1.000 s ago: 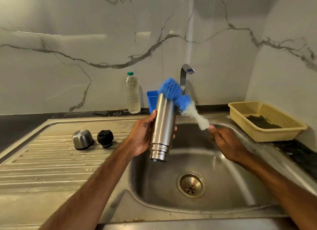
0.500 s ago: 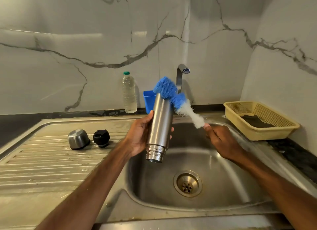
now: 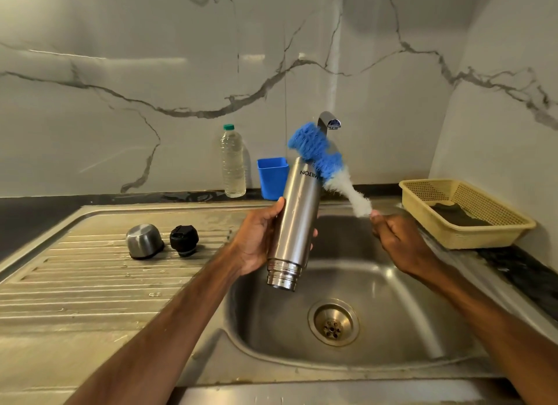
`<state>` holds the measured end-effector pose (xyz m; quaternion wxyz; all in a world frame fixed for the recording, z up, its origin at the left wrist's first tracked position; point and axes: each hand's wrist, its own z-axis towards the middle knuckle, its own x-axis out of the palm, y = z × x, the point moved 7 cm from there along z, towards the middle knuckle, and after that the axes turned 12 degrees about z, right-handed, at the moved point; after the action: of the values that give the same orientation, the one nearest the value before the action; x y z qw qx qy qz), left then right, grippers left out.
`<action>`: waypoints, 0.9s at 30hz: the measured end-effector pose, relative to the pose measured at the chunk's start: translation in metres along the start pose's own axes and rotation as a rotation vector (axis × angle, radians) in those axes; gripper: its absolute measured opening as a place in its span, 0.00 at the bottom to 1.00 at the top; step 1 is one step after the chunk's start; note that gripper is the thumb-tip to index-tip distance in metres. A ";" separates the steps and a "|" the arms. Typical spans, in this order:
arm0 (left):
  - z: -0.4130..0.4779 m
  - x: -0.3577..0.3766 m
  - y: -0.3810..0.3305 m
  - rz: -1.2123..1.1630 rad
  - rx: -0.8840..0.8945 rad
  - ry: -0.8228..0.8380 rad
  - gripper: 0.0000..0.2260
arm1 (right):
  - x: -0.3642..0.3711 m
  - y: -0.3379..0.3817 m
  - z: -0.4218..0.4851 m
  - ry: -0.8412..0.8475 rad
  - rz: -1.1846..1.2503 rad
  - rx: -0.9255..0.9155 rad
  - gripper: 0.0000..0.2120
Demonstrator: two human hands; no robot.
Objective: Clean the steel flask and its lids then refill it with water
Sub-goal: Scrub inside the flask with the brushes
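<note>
Right now the person is holding the flask (image 3: 294, 220) upside down over the sink (image 3: 422, 299), mouth pointing down at the drain (image 3: 333, 323), base tilting up toward the tap (image 3: 327, 123). The left hand (image 3: 259, 241) is wrapping round the flask's middle, thumb on the near side, fingers curling behind it. The right hand (image 3: 398, 241) is closing in a fist on the end of the brush (image 3: 320, 157). White bristles are poking out of the fist, and the handle itself is hidden. The brush's blue head is lying against the upturned base end of the flask, just below the tap. No stream is showing from the tap.

The steel cap (image 3: 144, 241) and black lid (image 3: 183, 240) are sitting side by side on the drainboard (image 3: 75, 283), well apart from both hands.

The step looks like scrubbing the outside of the base end. Doing it well probably means:
- gripping firmly with the left hand, since wet steel is likely slippery
- turning the flask so the bristles are reaching all the way round
- staying over the sink so drips, or a dropped flask, are landing there
- working the ridged neck rings too

The inside probably needs the brush pushed in through the mouth. The lids look untouched, and the refill is a long way off.
</note>
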<state>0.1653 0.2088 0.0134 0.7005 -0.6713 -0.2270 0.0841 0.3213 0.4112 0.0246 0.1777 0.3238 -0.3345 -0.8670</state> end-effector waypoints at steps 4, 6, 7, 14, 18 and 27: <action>-0.002 0.002 -0.005 0.015 0.030 -0.010 0.27 | 0.001 0.002 0.001 -0.005 -0.014 0.014 0.27; -0.003 0.006 -0.006 0.019 0.046 0.003 0.26 | 0.000 0.003 0.002 -0.017 -0.003 0.019 0.27; -0.004 0.007 -0.007 0.019 0.050 0.000 0.26 | 0.002 0.003 0.002 -0.012 0.000 0.017 0.27; -0.006 0.009 -0.003 0.019 -0.002 -0.047 0.33 | -0.007 -0.014 0.005 -0.074 -0.001 0.172 0.28; -0.002 0.005 0.003 -0.116 -0.028 -0.134 0.35 | 0.000 -0.010 0.000 -0.074 0.126 0.194 0.29; 0.000 -0.011 0.005 -0.169 -0.083 -0.289 0.26 | 0.046 0.022 -0.022 0.176 0.247 0.202 0.27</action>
<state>0.1567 0.2048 0.0065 0.6368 -0.6591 -0.3843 0.1114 0.3050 0.3612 0.0068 0.2777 0.3712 -0.4404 -0.7688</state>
